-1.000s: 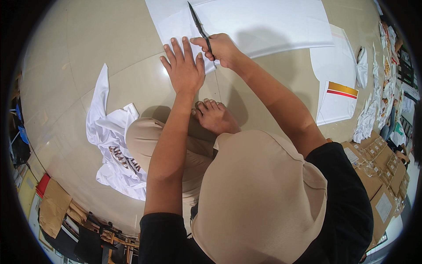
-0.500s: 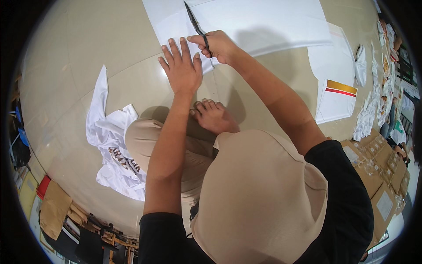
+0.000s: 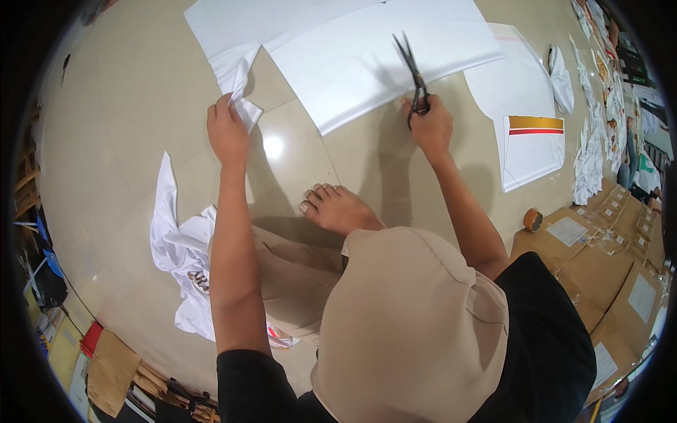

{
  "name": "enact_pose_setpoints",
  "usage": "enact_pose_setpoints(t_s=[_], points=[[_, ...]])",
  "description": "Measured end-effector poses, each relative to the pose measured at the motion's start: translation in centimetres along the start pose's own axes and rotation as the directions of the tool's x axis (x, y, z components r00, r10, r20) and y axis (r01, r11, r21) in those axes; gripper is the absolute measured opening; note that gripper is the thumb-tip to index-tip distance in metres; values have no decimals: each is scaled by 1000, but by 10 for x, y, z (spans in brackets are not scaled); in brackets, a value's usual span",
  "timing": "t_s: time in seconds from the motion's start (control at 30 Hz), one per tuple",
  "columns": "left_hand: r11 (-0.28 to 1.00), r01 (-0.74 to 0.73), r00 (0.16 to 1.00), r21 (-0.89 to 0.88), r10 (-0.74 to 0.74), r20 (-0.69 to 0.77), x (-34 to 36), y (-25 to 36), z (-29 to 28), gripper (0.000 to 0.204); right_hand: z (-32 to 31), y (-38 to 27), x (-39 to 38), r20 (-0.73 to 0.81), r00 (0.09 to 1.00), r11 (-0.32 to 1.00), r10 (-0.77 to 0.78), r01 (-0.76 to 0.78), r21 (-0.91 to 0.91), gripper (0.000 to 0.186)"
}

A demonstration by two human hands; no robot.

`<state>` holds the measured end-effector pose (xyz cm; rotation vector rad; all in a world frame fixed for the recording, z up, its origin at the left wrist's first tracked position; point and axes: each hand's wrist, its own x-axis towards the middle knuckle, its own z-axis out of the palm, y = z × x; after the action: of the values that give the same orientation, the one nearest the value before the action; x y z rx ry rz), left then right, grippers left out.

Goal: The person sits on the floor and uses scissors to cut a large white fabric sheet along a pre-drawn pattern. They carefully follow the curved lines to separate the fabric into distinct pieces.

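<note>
Left hand (image 3: 229,134) closed, I grip the loose end of a white flap (image 3: 243,67), which stands off the left edge of the white cloth (image 3: 338,77) and appears to join it farther up. My right hand (image 3: 431,125) grips the scissors (image 3: 416,76) by the handles at the cloth's near edge, the blades reaching over it with their tips slightly parted and pointing away from me. Their shadow falls apart from them, so I judge them raised.

The cloth lies spread on the tiled floor (image 3: 300,166). Nearer me than the cloth is my bare foot (image 3: 342,211); to its right lies a white piece with gold and red bands (image 3: 536,144). Whether the line running on from the notch at the top of the flap is a cut or a fold, I cannot tell.

Handling this well, I think, means drawing the flap sideways, low and gently, so the notch opens without puckering the cloth. Thin fabric probably stretches under a hard pull, so a grip closer to the notch should give better control. I would shut the blades whenever they are idle above the cloth, since a dropped tip could nick it, and slide the lower blade along the floor when cutting.
</note>
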<state>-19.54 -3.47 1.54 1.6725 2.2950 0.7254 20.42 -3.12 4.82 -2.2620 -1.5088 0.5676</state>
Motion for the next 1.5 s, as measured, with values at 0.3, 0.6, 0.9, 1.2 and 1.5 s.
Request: enact_pose_setpoints(t_s=[0.3, 0.6, 0.9, 1.2, 1.5], points=[[978, -137, 963, -158, 169, 211, -23, -7, -5, 42, 29, 12, 73, -151, 984, 993, 92, -79, 93, 29], [929, -96, 727, -359, 311, 612, -104, 56, -22, 44, -19, 71, 100, -257, 964, 997, 65, -52, 59, 21], [917, -91, 304, -389, 397, 866, -159, 127, -21, 37, -91, 138, 110, -457, 852, 952, -255, 139, -273, 29], [891, -395, 791, -224, 454, 410, -179, 164, 15, 36, -62, 107, -120, 555, 815, 777, 164, -453, 437, 48], [933, -316, 866, -170, 357, 351, -191, 161, 70, 30, -59, 116, -186, 799, 593, 735, 99, -585, 343, 52]])
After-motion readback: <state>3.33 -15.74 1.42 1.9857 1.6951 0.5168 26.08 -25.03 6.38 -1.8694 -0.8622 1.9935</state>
